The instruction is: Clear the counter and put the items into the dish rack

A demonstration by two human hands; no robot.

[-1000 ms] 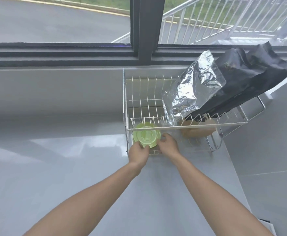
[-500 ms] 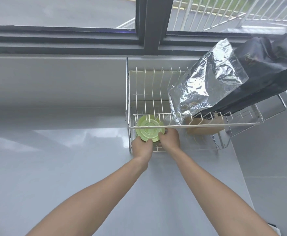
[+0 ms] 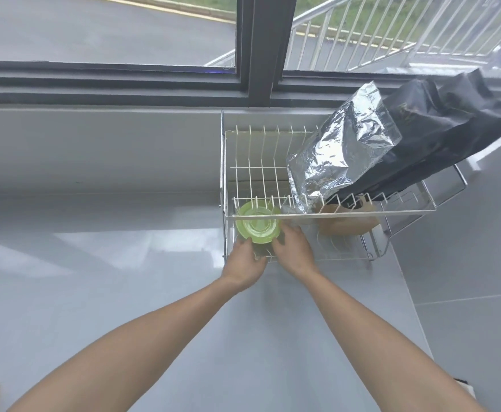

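Both hands grip the green plate (image 3: 257, 226) from below: the left hand (image 3: 243, 261) pinches its lower left edge and the right hand (image 3: 293, 250) pinches its lower right edge, with the fingers closed on the rim. The plate stands almost upright at the near left corner of the dish rack (image 3: 332, 215), behind the front top wire, and its face looks toward the camera. I cannot tell if it already sits in a slot of the lower tier.

To do this step well, I think the plate must go down between two wires until its bottom edge rests firmly, and only then should the fingers open, one hand after the other. A silver foil bag (image 3: 341, 153) and a black bag (image 3: 439, 135) lean in the rack just to the right, and a brown bowl (image 3: 347, 221) sits below them, so the plate should stay on the left side. The table (image 3: 124, 292) near the hands looks bare.
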